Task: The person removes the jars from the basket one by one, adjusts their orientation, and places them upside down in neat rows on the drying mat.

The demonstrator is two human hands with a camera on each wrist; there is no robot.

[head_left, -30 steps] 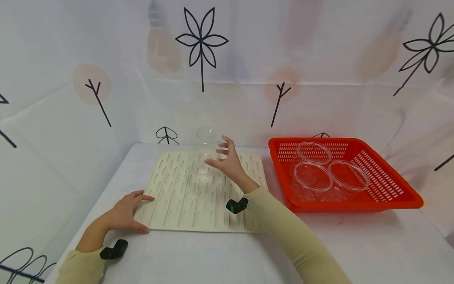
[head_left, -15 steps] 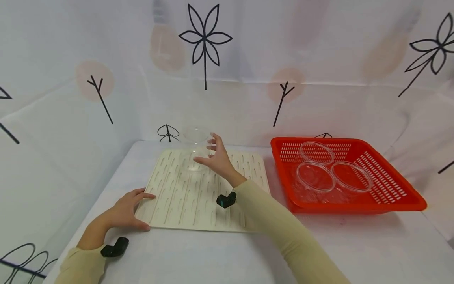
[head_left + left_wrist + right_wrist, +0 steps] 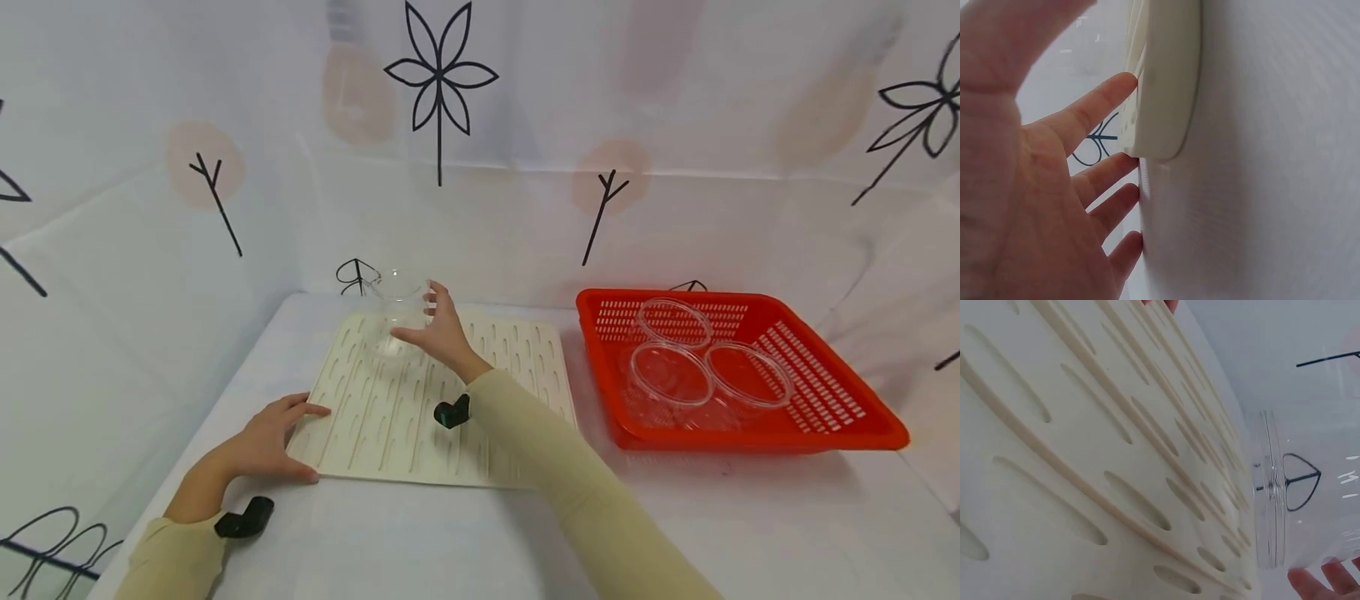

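My right hand [image 3: 444, 340] grips a clear jar [image 3: 395, 307] by its side, thumb in front and fingers behind, over the back left of a cream ridged drying mat [image 3: 390, 421]. In the right wrist view the clear jar [image 3: 1319, 487] turns its ringed end toward the mat [image 3: 1041, 506], and fingertips [image 3: 1310, 584] show along its wall. My left hand [image 3: 258, 443] lies at the mat's left front corner, fingers spread. Seen from the left wrist, the index fingertip [image 3: 1125, 84] touches the mat's edge [image 3: 1169, 94] and the other fingers reach down to the white cloth.
A red slotted basket [image 3: 750, 437] stands at the right with three clear round containers [image 3: 671, 375] inside. White cloth [image 3: 390, 542] covers the table. A printed curtain [image 3: 517, 217] hangs close behind the mat and basket.
My right hand has moved left across the back of the mat with the clear jar in its grip. The left hand stays at the mat's corner. The head view has shifted slightly.
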